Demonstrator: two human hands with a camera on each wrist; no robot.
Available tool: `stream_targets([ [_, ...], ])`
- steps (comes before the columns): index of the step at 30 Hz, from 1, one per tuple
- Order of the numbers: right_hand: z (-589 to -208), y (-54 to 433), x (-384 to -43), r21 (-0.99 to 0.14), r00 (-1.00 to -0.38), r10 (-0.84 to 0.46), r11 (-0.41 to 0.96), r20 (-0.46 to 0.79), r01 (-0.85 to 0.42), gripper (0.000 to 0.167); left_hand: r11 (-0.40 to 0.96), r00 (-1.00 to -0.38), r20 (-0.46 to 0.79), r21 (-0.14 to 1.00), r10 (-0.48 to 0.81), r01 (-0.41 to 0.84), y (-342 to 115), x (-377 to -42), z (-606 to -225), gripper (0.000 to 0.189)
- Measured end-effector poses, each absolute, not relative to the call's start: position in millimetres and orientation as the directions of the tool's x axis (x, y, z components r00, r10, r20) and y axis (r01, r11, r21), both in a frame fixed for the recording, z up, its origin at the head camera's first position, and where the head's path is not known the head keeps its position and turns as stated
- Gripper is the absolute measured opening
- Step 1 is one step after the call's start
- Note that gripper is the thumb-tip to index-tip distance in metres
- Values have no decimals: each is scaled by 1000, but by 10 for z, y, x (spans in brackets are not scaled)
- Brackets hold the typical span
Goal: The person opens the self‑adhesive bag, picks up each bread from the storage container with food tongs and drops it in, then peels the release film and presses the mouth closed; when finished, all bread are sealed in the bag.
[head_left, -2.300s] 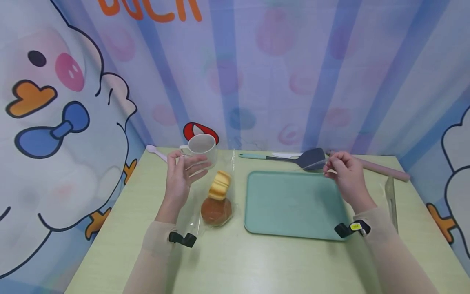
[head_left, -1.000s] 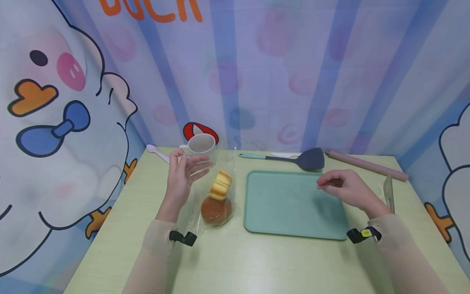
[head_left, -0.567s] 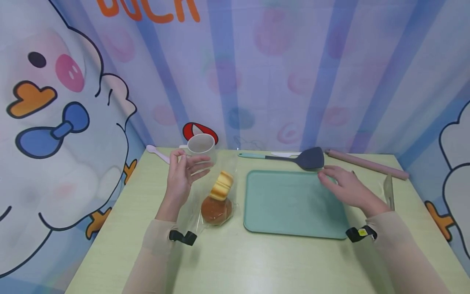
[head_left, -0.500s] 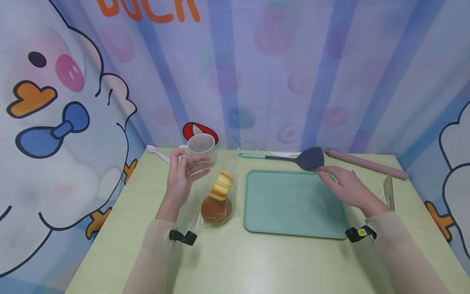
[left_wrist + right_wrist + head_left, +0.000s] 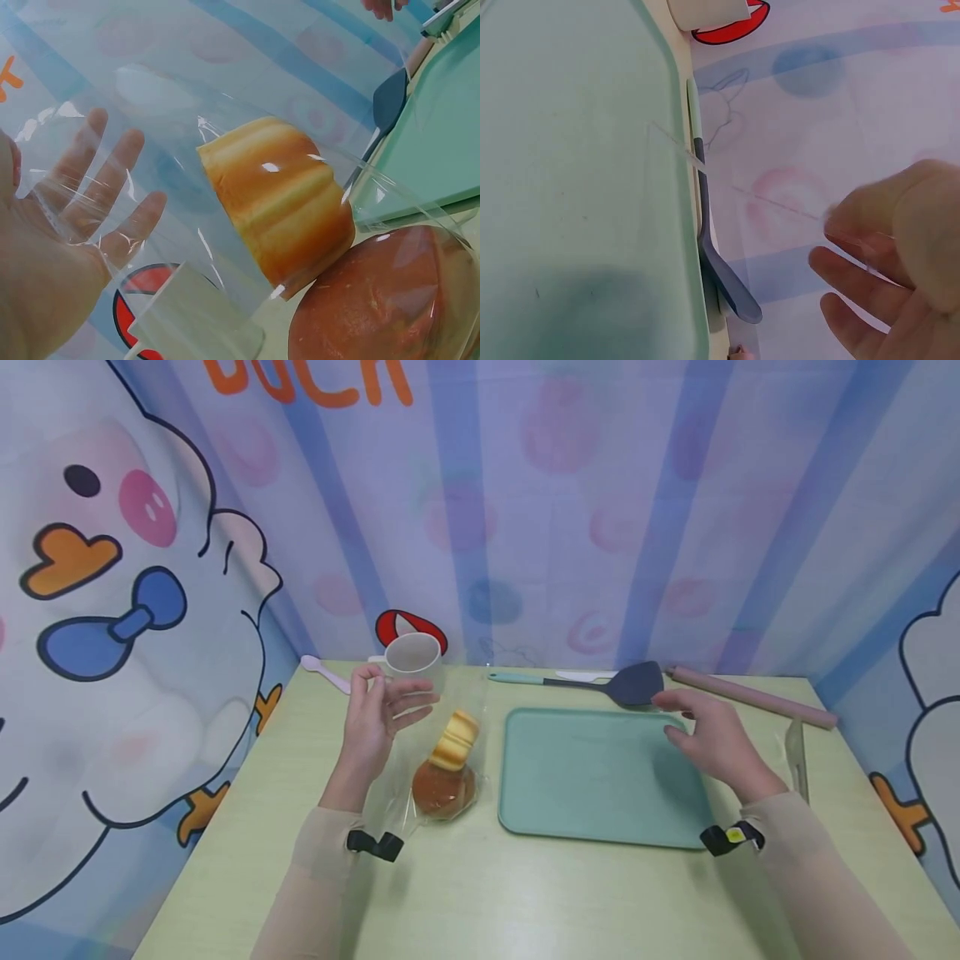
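Observation:
My left hand (image 5: 369, 714) pinches a clear plastic bag (image 5: 225, 112) at its upper left, with the other fingers spread. Inside the bag a ridged golden bread (image 5: 281, 199) sits on top of a round brown bun (image 5: 375, 300). The bag hangs left of the green tray (image 5: 600, 777). My right hand (image 5: 708, 735) hovers over the tray's far right corner, thumb and fingers apart in a C shape. A thin clear plastic strip (image 5: 769, 201) stretches out from its fingers in the right wrist view, apparently clinging to them.
Behind the left hand stands a white mug (image 5: 412, 656), with a lilac spoon (image 5: 326, 674) to its left. A dark spatula (image 5: 636, 683) lies along the table's back edge. A pink rolling pin (image 5: 750, 696) and a knife (image 5: 797, 756) lie at the right.
My right hand, earlier pinching the clear strip in front of the spatula, moved down a little and its thumb and fingers parted. The left hand stays put; the golden bread leans slightly further right.

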State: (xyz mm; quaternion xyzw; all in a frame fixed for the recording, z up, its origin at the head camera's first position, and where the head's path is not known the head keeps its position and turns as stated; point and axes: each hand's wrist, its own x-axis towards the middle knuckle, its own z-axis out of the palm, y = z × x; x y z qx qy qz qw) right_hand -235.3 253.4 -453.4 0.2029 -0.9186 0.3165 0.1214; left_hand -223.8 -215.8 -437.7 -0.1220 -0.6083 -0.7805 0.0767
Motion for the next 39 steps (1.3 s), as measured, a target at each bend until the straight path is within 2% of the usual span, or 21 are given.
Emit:
stream_targets([
  [5, -4576, 2516, -2370, -523, -879, -291, 716, 377, -462, 22, -244, -958, 286, 931, 28, 271, -2155, -2236, -4380, 33],
  [11, -4605, 2524, -2367, -507, -876, -283, 729, 390, -461, 23, -242, -957, 290, 931, 29, 275, -2153, -2231, -4386, 35],
  [14, -4578, 2544, -2362, -505, -896, -308, 745, 321, -437, 29, -243, -956, 292, 930, 29, 277, -2150, -2230, -4383, 30],
  [19, -4512, 2602, -2380, -431, -899, -415, 792, 138, -432, 47, -243, -955, 296, 929, 30, 280, -2152, -2231, -4382, 25],
  [22, -4509, 2629, -2397, -422, -899, -421, 799, 117, -429, 45, -240, -955, 294, 930, 34, 277, -2154, -2227, -4378, 23],
  [31, -4563, 2527, -2380, -534, -884, -335, 706, 327, -465, 22, -259, -951, 302, 925, 65, 277, -2134, -2218, -4361, 23],
  [35, -4521, 2207, -2391, -629, -881, -357, 618, 311, -473, 24, -279, -941, 324, 916, 93, 288, -2118, -2217, -4351, 26],
  [39, -4469, 1729, -2430, -718, -864, -432, 512, 259, -472, 33, -301, -935, 338, 908, 111, 292, -2099, -2221, -4355, 23],
])
